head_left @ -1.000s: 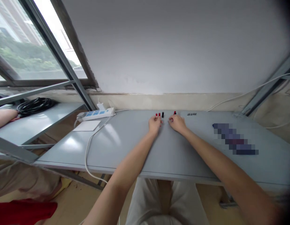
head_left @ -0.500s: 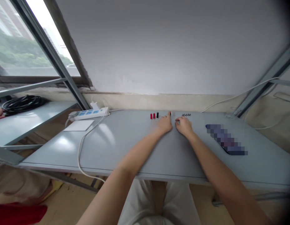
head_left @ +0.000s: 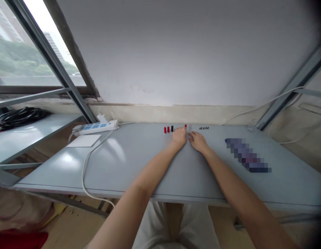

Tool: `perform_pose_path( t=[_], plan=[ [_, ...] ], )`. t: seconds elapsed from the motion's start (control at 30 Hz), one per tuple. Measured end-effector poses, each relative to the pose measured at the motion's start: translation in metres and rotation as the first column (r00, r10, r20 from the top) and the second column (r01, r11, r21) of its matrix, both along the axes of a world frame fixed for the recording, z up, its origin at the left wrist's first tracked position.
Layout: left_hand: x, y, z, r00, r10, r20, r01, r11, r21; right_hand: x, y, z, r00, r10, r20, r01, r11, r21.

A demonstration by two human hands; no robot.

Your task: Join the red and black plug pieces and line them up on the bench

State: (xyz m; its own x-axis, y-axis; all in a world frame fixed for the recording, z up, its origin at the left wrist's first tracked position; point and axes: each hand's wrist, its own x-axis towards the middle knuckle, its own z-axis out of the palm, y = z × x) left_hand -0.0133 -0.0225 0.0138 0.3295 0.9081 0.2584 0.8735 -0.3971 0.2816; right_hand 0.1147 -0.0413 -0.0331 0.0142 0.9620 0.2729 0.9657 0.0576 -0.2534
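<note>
Where the left hand (head_left: 179,136) lies: by a partly hidden red piece (head_left: 185,126); cannot tell if fingers pinch it.
Right hand (head_left: 198,141): near it, finger grip unclear.
Red cylinders (head_left: 168,129): upright, left of black cylinder (head_left: 172,128).

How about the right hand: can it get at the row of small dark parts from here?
Likely yes: the row of small dark parts lies just beyond and to the right of the right hand, with nothing visible between them.

On your table (head_left: 139,162), three cylinders (head_left: 168,129) stand far, left of your left hand (head_left: 179,136); small parts (head_left: 203,128) lie beyond your right hand (head_left: 198,140); a power strip (head_left: 99,127) lies far left, behind a sheet (head_left: 84,140).
</note>
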Motion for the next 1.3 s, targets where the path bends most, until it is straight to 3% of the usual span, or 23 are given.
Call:
perform_pose_path(
  t=[0.13,0.23,0.5,0.63,0.8,0.97,1.17,1.3],
  plan=[
    [-0.018,-0.010,0.003,0.991,0.041,0.127,-0.038,0.999,-0.026,-0.001,0.003,-0.002,1.000,-0.004,0.013,0.004,1.000,-0.029],
    [-0.036,-0.019,0.002,0.963,0.000,0.270,0.006,1.000,-0.021,-0.002,0.003,-0.001,1.000,-0.008,0.018,0.009,0.999,-0.042],
    [-0.062,-0.024,-0.016,0.771,0.045,0.635,0.032,0.994,-0.109,-0.005,0.001,0.001,1.000,-0.021,0.008,0.021,1.000,-0.021],
    [-0.061,-0.021,-0.019,0.666,0.112,0.738,0.049,0.980,-0.193,-0.006,-0.002,0.002,1.000,0.019,-0.024,-0.017,0.998,0.059],
    [-0.060,-0.027,-0.015,0.594,0.160,0.789,0.075,0.965,-0.252,-0.008,-0.008,0.008,0.980,0.116,-0.163,-0.071,0.964,0.258],
    [-0.059,-0.028,-0.015,0.516,0.182,0.837,0.076,0.963,-0.257,-0.013,-0.008,0.016,0.880,0.149,-0.451,0.022,0.936,0.352],
    [-0.059,-0.027,-0.016,0.492,0.198,0.848,0.108,0.953,-0.285,-0.014,-0.004,0.015,0.690,0.179,-0.701,0.020,0.964,0.266],
    [-0.060,-0.028,-0.014,0.515,0.205,0.832,0.093,0.952,-0.292,-0.011,-0.003,0.016,0.634,0.138,-0.761,0.014,0.982,0.189]
  ],
)
